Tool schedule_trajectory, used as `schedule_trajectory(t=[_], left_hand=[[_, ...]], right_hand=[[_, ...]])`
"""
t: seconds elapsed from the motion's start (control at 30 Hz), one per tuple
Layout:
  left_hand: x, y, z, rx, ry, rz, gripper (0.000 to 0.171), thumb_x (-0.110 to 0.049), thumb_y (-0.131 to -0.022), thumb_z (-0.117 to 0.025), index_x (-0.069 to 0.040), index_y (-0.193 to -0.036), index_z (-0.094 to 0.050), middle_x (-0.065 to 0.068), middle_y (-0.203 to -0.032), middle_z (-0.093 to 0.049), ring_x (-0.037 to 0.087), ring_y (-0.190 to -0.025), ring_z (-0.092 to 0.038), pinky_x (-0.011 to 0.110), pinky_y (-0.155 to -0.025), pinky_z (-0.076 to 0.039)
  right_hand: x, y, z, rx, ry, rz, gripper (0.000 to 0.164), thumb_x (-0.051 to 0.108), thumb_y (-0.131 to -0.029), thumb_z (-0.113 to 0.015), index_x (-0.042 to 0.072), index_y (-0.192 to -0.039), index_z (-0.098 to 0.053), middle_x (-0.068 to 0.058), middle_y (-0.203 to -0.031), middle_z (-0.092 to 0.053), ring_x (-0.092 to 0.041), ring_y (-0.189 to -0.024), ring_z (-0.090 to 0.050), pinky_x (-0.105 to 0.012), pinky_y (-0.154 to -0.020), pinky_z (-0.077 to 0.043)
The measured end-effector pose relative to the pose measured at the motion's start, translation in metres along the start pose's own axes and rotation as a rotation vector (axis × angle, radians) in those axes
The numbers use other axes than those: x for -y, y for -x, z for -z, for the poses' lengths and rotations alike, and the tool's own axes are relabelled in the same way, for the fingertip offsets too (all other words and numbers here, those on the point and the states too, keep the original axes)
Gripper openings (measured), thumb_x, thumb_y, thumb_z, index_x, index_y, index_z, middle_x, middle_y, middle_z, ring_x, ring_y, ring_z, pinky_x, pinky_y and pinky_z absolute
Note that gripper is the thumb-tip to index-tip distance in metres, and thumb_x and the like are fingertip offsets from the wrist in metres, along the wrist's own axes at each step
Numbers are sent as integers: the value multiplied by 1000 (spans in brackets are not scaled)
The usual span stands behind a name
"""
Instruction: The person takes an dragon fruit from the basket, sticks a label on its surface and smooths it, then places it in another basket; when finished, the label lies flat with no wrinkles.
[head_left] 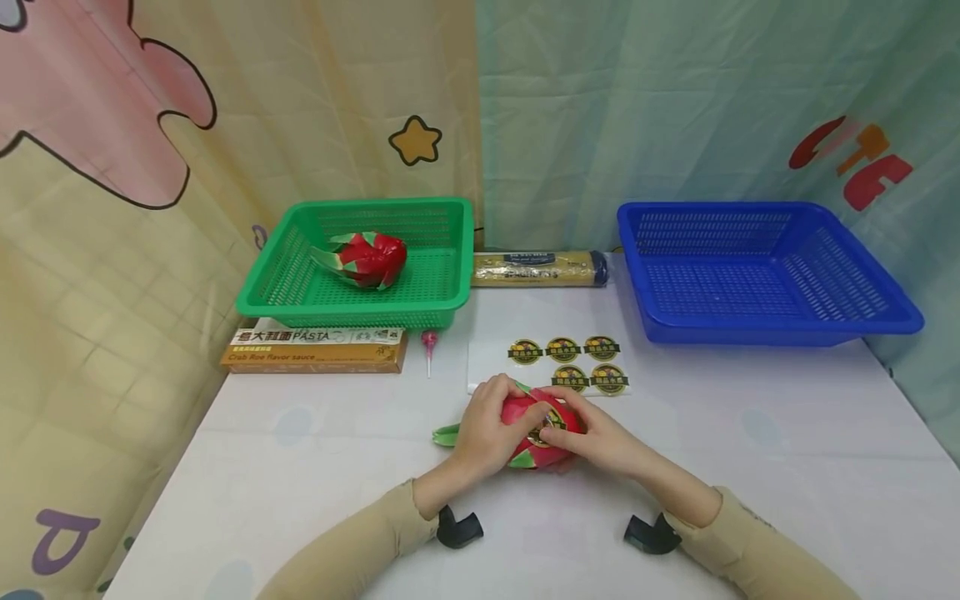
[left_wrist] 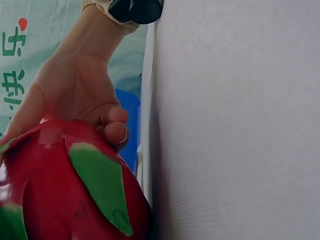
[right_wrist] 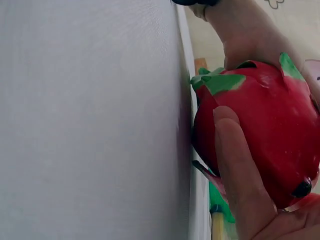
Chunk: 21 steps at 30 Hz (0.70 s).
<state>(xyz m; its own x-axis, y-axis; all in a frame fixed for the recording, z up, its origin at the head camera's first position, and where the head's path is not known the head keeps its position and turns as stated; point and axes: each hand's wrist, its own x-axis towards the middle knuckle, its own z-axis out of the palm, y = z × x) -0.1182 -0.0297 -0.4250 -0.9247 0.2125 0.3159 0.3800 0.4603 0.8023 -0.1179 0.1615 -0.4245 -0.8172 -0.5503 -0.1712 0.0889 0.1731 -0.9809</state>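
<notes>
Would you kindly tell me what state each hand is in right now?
Left hand: closed, holding a red dragon fruit.
Right hand: closed, holding the same dragon fruit from the other side.

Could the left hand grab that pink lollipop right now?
Probably not this instant: the left hand is busy holding a dragon fruit. If it let go, likely yes: the lollipop lies ahead and to its left on the white table, with nothing seen standing between.
</notes>
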Motion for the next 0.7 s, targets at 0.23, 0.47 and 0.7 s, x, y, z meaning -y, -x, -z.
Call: schedule_trajectory(t=[0.23,0.47,0.7], left_hand=[[1,1,1,17,-9,27,39,-46,-78,-70,-18,-85,-45,-6,-81,-49,10,-76,-47,24,-56,-43],[1,-2,4,47,-26,-33,32,-42,-88,-60,-15,-81,-45,-8,-78,-47,9,-75,-44,24,-56,-39],[1,-3,4,26,-27,-69,22,-33,-94,-53,-14,-83,-48,-6,-78,-46,12,-79,-42,26,-64,-36]], right_hand=[[0,1,5,51,-4,28,73,14,-82,-73,7,-142,-31,-22,-121,-49,-31,-91,-62,-44,-67,-55],[-2,2,5,80,-6,65,78,8,-79,-75,10,-143,-30,-21,-121,-48,-31,-101,-58,-41,-74,-54],[-3,-1,7,107,-109,21,54,19,-97,-53,11,-144,-29,-25,-111,-55,-40,-77,-67,-50,-65,-54]])
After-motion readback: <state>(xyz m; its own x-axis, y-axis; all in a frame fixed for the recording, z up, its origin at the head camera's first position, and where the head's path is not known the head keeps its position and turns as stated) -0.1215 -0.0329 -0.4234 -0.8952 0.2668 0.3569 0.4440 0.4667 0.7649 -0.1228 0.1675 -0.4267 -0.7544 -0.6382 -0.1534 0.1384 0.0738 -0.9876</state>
